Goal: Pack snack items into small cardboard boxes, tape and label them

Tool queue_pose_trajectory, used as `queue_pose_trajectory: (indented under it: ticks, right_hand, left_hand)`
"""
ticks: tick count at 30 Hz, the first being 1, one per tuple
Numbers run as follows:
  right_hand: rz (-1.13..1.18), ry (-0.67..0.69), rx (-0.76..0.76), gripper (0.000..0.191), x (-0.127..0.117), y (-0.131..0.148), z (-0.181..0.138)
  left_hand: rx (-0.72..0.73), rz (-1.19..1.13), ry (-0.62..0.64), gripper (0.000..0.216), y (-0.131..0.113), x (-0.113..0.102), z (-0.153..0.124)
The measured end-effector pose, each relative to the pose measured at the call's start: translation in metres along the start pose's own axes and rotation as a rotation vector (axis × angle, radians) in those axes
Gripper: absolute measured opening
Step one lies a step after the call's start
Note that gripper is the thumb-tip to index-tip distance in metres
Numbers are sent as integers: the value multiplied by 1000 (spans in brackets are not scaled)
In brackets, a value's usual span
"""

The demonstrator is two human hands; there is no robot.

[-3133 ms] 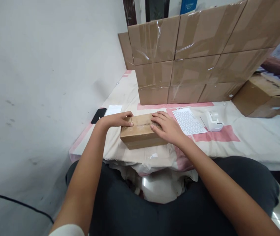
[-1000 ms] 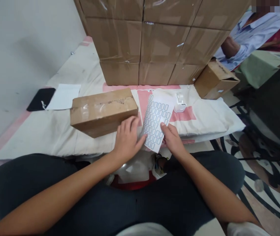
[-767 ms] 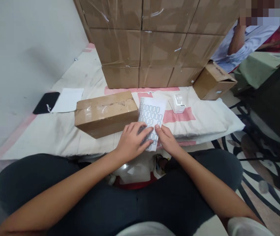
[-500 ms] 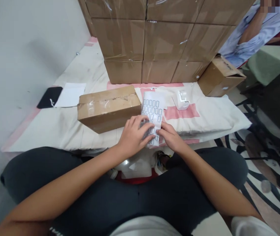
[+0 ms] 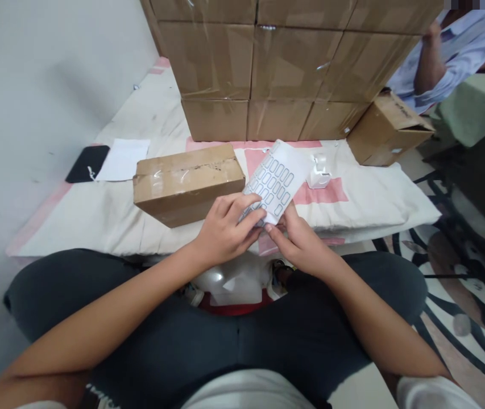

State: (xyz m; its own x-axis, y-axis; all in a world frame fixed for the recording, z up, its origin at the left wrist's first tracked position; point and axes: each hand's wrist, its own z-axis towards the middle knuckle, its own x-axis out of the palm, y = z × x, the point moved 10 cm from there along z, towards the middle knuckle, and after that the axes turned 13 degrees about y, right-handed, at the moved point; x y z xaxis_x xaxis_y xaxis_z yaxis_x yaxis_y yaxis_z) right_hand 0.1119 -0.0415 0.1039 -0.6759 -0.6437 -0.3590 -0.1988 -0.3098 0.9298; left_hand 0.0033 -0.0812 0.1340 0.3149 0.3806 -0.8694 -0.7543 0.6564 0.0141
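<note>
A white sticker sheet printed with rows of small blue-outlined rounded rectangles is held tilted above the table's front edge. My left hand is closed on its lower left side, thumb and fingers over the printed face. At the lower right edge my right hand pinches the sheet, its thumb in front and the other fingers partly hidden behind. Just left of the sheet lies a taped cardboard box. To the right of it stands a small white tape dispenser.
Stacked taped cartons rise along the table's back. An open-topped carton stands at the right, near another person's arm. A black pad and white paper lie at the left on the cloth-covered table.
The sticker sheet has turned clockwise, its top now leaning to the right, and more of its printed face shows. Both hands have stayed on it, shifting slightly.
</note>
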Motion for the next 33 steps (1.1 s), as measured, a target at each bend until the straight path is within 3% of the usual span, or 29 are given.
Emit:
queue_pose_trajectory:
  ticks: [8, 13, 19, 26, 33]
  right_hand:
    - [-55, 41, 13, 47, 3, 1, 2]
    - [-131, 62, 87, 38, 4, -9, 5]
    - [-101, 27, 58, 39, 2, -10, 8]
    - [24, 32, 40, 55, 2, -8, 10]
    - [-28, 3, 38, 51, 2, -9, 12]
  left_hand:
    - [-13, 23, 1, 16, -1, -5, 4]
    - [-60, -98, 68, 11, 8, 7, 4]
    - [-86, -185, 145, 7, 15, 18, 4]
    - [-106, -168, 93, 18, 14, 8, 5]
    - [-74, -131, 93, 14, 12, 9, 6]
